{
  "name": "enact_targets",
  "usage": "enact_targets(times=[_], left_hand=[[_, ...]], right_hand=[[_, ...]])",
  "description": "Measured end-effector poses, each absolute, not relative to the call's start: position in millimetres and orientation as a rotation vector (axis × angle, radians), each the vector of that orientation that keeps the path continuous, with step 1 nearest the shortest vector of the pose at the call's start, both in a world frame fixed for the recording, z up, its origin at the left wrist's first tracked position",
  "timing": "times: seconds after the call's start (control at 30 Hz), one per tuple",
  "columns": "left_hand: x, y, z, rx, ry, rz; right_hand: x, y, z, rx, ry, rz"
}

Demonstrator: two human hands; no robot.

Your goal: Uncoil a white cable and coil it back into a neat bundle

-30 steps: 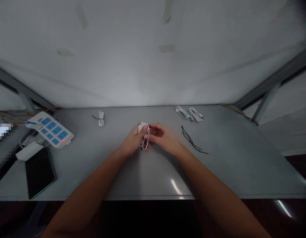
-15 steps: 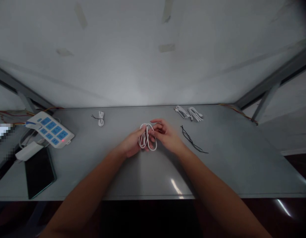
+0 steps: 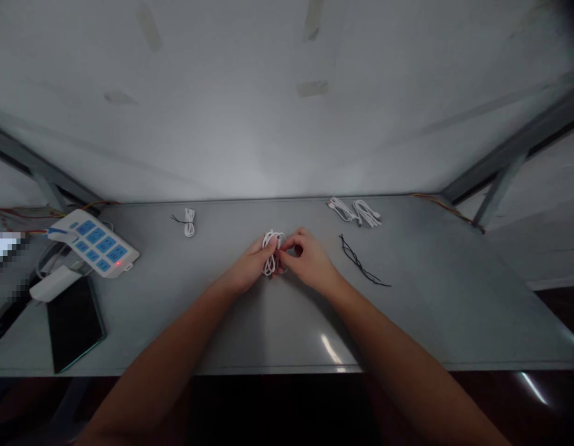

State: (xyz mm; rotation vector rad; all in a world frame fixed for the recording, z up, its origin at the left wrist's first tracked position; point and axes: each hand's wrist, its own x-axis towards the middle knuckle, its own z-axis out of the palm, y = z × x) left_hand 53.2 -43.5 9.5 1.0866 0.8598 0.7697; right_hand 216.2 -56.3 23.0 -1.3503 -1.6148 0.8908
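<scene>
A coiled white cable [image 3: 270, 251] is held over the middle of the grey table [image 3: 430, 297]. My left hand [image 3: 247, 267] grips the coil from the left, fingers closed round its loops. My right hand [image 3: 308, 260] pinches the coil from the right with thumb and fingers pressed together at its top. Both hands meet at the bundle, just above the tabletop.
A black twist tie [image 3: 361, 265] lies right of my hands. Two loose white cable bundles [image 3: 354, 212] lie at the back right; a small tied white cable [image 3: 189, 221] at the back left. A white power strip [image 3: 94, 243] and a dark tablet [image 3: 74, 322] sit at the left edge.
The coil had spread into wider loops half a second ago; now the hands have closed together and squeezed it into a tighter bundle. My right hand's fingers went from raised to pinched.
</scene>
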Motion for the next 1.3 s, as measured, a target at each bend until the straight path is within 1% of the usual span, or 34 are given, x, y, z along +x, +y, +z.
enact_targets(times=[0.1, 0.17, 0.23, 0.33, 0.43, 0.53, 0.7, 0.8, 0.93, 1.1, 1.3], left_hand=[[53.0, -42.1, 8.9, 1.176, 0.898, 0.773], [52.4, -40.6, 10.0, 1.235, 0.966, 0.815], [51.6, -39.3, 12.3, 1.286, 1.048, 0.881], [51.6, -39.7, 17.4, 1.303, 1.039, 0.906], [53.8, -42.5, 21.3, 1.314, 0.911, 0.875], [55.0, -44.1, 20.6, 1.360, 0.884, 0.835], [51.1, -42.8, 16.5, 1.466, 1.014, 0.778], [49.2, -42.7, 18.0, 1.521, 1.002, 0.764], [48.0, -43.3, 22.4, 1.600, 0.974, 0.745], [47.1, -43.1, 22.3, 1.645, 1.021, 0.774], [51.3, -42.0, 15.4, 1.480, 1.045, 0.785]], right_hand=[[216.6, -57.4, 25.2, -1.371, -1.630, 0.892], [218.3, -57.6, 26.4, -1.364, -1.627, 0.967], [220.2, -56.9, 27.1, -1.303, -1.563, 1.158], [221.6, -55.0, 26.9, -1.068, -1.398, 1.476], [221.0, -53.1, 25.2, -0.942, -1.274, 1.592], [220.7, -51.6, 22.0, -0.988, -1.245, 1.580], [223.8, -49.6, 17.2, -1.121, -1.195, 1.426], [227.4, -48.9, 18.9, -1.122, -1.179, 1.364], [230.3, -47.7, 25.0, -1.078, -1.218, 1.352], [228.0, -46.7, 25.0, -1.132, -1.252, 1.352], [228.4, -46.7, 19.0, -1.142, -1.140, 1.443]])
